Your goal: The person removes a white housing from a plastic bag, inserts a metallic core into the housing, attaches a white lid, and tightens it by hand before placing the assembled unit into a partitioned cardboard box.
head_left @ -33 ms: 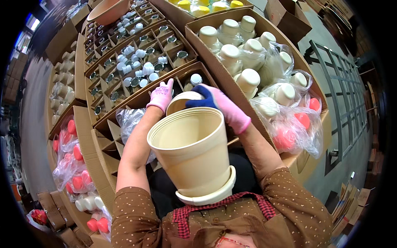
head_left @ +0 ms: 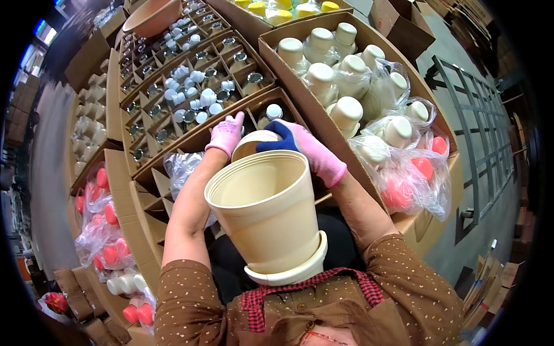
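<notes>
A large cream plastic flowerpot (head_left: 259, 225) with its saucer (head_left: 288, 274) stands on my lap, its open mouth tilted up and away. Just beyond its rim is a smaller cream pot (head_left: 254, 140), partly hidden by the large one. My right hand (head_left: 306, 149), in a pink glove with navy fingers, grips the small pot's rim from the right. My left hand (head_left: 226, 134), in a matching pink glove, is pressed to its left side with a finger stretched forward; its palm is out of sight. A clear bottle with a white cap (head_left: 273, 112) stands in a carton compartment beyond.
Ahead, a divided carton (head_left: 190, 134) holds clear bottles and loose white caps (head_left: 190, 95). On the right, a carton (head_left: 271, 52) holds bagged cream pots (head_left: 346, 112) and pink-capped items (head_left: 398, 193). More bagged pink-capped items (head_left: 109, 254) fill the left carton. Crumpled plastic (head_left: 183, 170) lies near my left forearm.
</notes>
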`<state>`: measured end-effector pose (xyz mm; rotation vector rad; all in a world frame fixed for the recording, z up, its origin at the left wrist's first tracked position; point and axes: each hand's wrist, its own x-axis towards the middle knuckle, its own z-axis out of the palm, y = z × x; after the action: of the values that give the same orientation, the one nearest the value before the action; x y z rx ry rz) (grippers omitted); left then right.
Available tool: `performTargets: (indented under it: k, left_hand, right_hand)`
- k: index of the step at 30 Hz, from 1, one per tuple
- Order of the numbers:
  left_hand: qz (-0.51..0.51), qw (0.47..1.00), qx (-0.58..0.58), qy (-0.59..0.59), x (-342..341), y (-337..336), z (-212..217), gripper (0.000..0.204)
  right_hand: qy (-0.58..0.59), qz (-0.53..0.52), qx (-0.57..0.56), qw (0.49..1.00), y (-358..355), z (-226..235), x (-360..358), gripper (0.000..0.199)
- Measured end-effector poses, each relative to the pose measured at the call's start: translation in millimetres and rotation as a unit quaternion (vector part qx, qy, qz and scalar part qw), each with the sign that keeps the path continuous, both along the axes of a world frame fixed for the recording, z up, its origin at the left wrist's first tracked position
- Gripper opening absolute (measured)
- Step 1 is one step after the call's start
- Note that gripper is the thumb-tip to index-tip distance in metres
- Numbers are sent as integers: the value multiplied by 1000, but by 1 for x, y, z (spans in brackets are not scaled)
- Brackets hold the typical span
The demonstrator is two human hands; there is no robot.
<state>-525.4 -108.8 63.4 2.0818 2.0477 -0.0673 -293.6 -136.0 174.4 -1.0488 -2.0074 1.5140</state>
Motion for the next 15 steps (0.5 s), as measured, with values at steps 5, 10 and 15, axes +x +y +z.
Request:
performTargets:
  k: [5,10,15]
  left_hand:
    - [-32,988,150,29,-18,-27,90,18]
    - [93,910,373,-157,-78,-117,267,24]
    - [153,691,257,-658,-76,-158,239,25]
  right_hand:
    - [78,98,28,992,-12,-2,0,22]
    - [-26,67,86,994,-23,-1,10,27]
    - [206,-17,-22,978,-16,28,15,29]
